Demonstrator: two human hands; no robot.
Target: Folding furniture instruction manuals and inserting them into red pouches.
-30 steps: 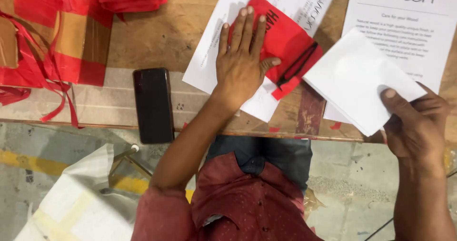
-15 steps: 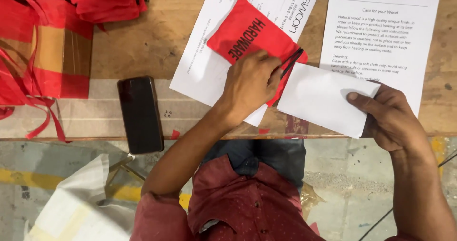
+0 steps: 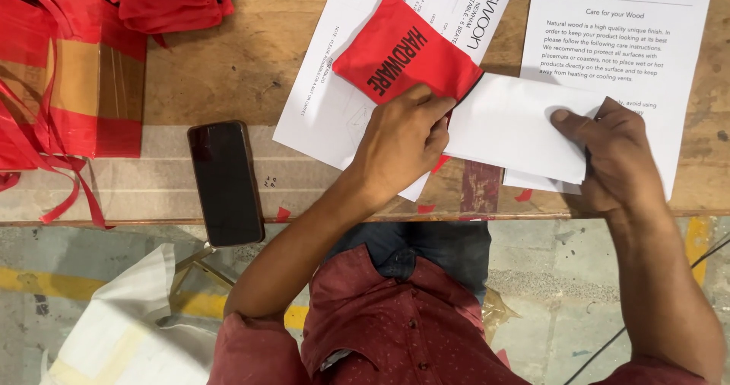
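A: Where are the hands?

B: The left hand is curled at the lower corner of the red fabric pouch, fingers pinching its black-trimmed edge where it meets the folded white paper. The right hand grips that paper at its far end, thumb on top and fingers closed under it.

A: So both are closed on something?

B: Yes. The left is closed on the pouch's edge, the right on the paper. The paper's near end touches the pouch's mouth; I cannot tell whether it is inside.

A: And around them, biggest first?

B: The wooden table carries everything. At its left end sits a cardboard box wrapped in red tape, with a stack of red pouches above it. Under the pouch lies a printed white sheet, tilted; under the right hand lies a second printed sheet, nearly straight. A black phone lies face up near the table's front edge, well left of the left hand. Small red scraps dot that edge.
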